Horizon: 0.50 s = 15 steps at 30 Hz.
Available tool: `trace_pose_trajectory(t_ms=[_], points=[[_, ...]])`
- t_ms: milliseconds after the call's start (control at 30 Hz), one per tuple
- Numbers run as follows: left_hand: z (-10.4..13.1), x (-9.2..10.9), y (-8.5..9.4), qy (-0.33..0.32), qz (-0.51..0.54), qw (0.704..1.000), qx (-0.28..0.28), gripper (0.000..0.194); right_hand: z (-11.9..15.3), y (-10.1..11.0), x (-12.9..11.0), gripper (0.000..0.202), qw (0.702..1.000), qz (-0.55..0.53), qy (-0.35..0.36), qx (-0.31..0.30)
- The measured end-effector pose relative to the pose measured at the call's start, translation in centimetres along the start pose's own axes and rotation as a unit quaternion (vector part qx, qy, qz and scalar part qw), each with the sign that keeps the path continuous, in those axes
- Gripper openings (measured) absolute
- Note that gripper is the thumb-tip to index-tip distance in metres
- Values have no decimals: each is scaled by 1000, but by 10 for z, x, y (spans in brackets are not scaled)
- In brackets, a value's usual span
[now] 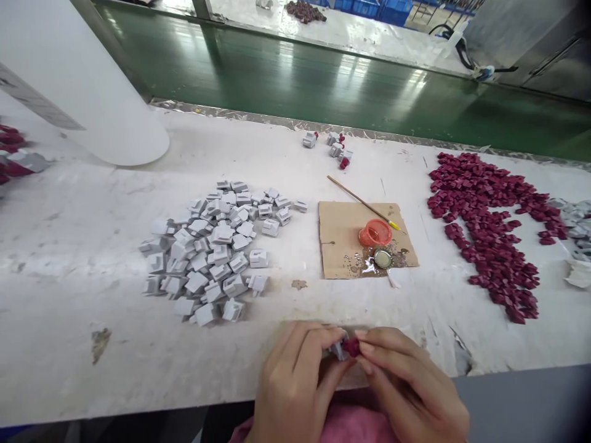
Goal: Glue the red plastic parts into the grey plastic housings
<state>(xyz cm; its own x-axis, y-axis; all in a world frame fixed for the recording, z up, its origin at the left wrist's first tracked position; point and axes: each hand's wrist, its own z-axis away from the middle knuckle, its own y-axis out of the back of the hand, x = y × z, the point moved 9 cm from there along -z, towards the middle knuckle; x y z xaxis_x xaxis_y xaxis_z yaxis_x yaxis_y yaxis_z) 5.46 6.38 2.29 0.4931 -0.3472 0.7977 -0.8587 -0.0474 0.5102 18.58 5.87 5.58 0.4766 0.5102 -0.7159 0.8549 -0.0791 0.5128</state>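
Note:
Near the front edge of the table, my left hand is closed around a small grey plastic part, mostly covered by the fingers. My right hand pinches a small dark red plastic piece, which touches the grey part's right side. Left of my hands spreads a pile of grey parts. At the right lies a pile of dark red pieces. Beyond my hands, a cardboard sheet carries a small orange-red cup, a round metal cap and the end of a thin stick.
Several grey parts with red pieces attached sit at the table's back. A large white cylinder stands at the left, with more red and grey parts beside it. A green conveyor belt runs behind. Grey pieces lie far right.

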Motion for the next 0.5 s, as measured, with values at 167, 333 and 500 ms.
trace_pose_trajectory(t_ms=[167, 333, 500], points=[[1, -2, 1, 0, -4, 1000, 0, 19, -1, -5, 2, 28, 999, 13, 4, -36], [3, -4, 1, -18, -7, 1000, -20, 19, -5, -12, -5, 26, 997, 2, 18, -75], [4, 0, 2, -57, -48, 995, -59, 15, -9, -6, 0, 27, 994, -9, 8, -110]])
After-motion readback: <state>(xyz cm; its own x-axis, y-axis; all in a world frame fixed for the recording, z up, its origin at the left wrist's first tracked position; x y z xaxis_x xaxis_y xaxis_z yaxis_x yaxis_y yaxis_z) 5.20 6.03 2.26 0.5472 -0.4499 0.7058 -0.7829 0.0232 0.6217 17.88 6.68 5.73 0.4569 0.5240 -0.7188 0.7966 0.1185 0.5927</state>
